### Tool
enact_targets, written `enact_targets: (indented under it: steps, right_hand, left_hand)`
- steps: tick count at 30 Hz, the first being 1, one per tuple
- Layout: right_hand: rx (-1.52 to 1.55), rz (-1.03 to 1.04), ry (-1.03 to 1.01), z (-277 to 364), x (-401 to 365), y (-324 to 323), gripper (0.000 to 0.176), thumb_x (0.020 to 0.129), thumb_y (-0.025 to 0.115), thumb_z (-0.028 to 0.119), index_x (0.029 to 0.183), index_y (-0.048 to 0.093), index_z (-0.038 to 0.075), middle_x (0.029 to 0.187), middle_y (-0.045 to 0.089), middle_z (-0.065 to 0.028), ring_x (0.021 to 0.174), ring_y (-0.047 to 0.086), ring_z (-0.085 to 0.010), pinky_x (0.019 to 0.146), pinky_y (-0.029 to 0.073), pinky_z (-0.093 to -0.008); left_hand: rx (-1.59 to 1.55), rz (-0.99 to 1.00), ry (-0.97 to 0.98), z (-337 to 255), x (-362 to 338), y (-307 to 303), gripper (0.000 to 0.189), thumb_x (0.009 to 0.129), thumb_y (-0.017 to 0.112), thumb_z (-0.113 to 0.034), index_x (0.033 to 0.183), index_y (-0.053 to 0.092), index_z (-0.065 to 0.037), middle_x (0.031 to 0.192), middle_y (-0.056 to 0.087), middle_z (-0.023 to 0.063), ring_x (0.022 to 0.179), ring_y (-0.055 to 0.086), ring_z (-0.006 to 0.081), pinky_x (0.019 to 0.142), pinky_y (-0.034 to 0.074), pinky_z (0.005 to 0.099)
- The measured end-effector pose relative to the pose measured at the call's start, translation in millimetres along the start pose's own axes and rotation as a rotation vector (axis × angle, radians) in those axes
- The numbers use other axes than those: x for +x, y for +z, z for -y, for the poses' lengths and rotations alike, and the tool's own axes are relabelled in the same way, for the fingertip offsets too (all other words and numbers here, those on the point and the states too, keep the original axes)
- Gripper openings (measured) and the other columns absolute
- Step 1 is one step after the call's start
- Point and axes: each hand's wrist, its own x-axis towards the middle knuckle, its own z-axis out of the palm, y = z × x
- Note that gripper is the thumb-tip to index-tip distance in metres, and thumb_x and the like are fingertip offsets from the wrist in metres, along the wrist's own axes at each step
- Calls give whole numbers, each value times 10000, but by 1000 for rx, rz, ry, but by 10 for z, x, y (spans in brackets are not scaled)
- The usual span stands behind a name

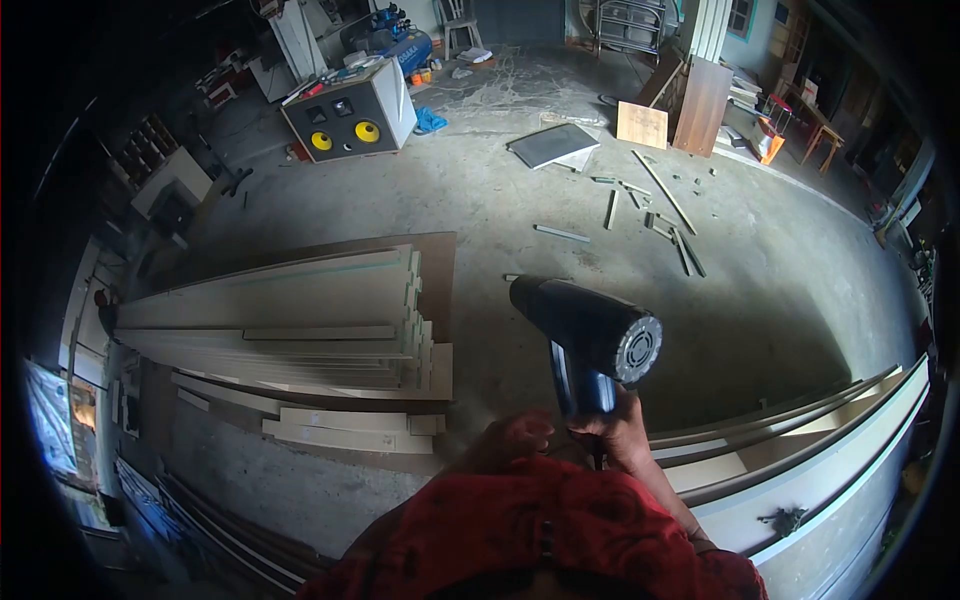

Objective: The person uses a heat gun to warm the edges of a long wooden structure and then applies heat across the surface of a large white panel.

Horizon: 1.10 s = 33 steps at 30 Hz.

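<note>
A dark hair dryer [580,330] is held up in front of my chest. Its round vented back faces me on the right, and its nozzle points away to the left. My right hand [625,435] is wrapped around the lower part of the handle. Close to my body, just left of the handle, my left hand [522,432] has its fingers curled in. Whatever it may hold is hidden.
To the left lies a large stack of pale boards [290,310], with loose planks [345,425] nearer me. At right stands a long white-sided box frame [810,470]. Wood offcuts [660,225] litter the concrete floor ahead. A speaker cabinet [345,120] stands further back.
</note>
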Motion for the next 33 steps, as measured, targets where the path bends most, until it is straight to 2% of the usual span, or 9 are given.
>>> enact_targets:
  steps: [9, 12, 16, 18, 20, 22, 25, 28, 33]
  right_hand:
    - [-152, 99, -21, 477, 1234, 256, 328, 628, 723, 6, 923, 592, -51, 823, 634, -66, 726, 589, -117, 670, 492, -269]
    - [-181, 155, -121, 660, 1697, 463, 360, 645, 747, 56, 953, 596, -53, 851, 645, -84, 770, 602, -118, 684, 495, -268]
    - [-143, 201, -24, 837, 2183, 552, 487, 665, 770, 67, 1084, 552, -50, 924, 645, -85, 797, 606, -129, 682, 497, -262]
    - [-227, 185, -54, 721, 2382, 411, 515, 662, 738, 28, 1136, 539, -7, 947, 630, -67, 789, 584, -115, 656, 489, -258]
    - [-218, 141, 9, 799, 2463, 375, 519, 666, 683, 5, 1159, 522, -11, 928, 633, -72, 808, 585, -113, 664, 489, -261]
    - [-48, 65, -28, 768, 2494, 257, 489, 653, 679, 26, 1116, 533, -32, 880, 638, -104, 801, 604, -150, 685, 500, -291]
    - [-158, -107, 6, 757, 2512, -49, 476, 608, 701, 75, 1052, 564, -29, 867, 634, -136, 825, 618, -205, 723, 498, -300]
    - [-160, -261, -74, 753, 2534, -395, 477, 599, 694, 65, 1047, 563, -34, 862, 633, -134, 795, 624, -216, 705, 505, -310]
    - [20, -437, -126, 851, 2453, -1085, 523, 626, 697, 104, 1104, 541, -37, 873, 615, -110, 802, 606, -189, 707, 490, -311]
  left_hand:
    - [-56, -24, 196, -504, 977, -795, 704, 808, 692, -272, 1374, 306, -114, 1236, 484, 140, 1053, 546, 191, 861, 471, 307]
    - [-196, -109, 224, -968, 1221, -978, 750, 779, 719, -286, 1377, 295, -124, 1245, 482, 128, 1077, 539, 211, 865, 479, 327]
    - [-208, 16, 210, -1433, 1567, -1273, 794, 758, 729, -320, 1382, 277, -128, 1243, 481, 108, 1083, 542, 230, 840, 505, 357]
    - [-108, -27, 335, -1481, 1765, -1412, 763, 797, 702, -223, 1396, 244, -104, 1222, 478, 132, 1071, 536, 233, 800, 509, 362]
    - [-364, -68, 116, -1296, 2129, -1538, 807, 771, 703, -287, 1398, 232, -96, 1240, 466, 141, 1053, 547, 251, 765, 527, 380]
    - [41, 52, -146, -1828, 2164, -1313, 810, 780, 659, -359, 1401, 213, -93, 1286, 424, 139, 1033, 562, 278, 760, 531, 406]
    - [175, 83, -64, -1461, 2433, -1320, 861, 802, 631, -356, 1431, 109, -86, 1264, 445, 138, 1015, 574, 287, 770, 522, 427]
    - [-26, 203, -135, -1510, 2681, -1156, 911, 826, 599, -372, 1450, -16, -123, 1218, 489, 139, 1015, 573, 293, 782, 512, 437]
    - [165, 328, -222, -1668, 3323, -543, 903, 856, 556, -433, 1453, -74, -181, 1225, 498, 142, 1033, 557, 302, 821, 488, 463]
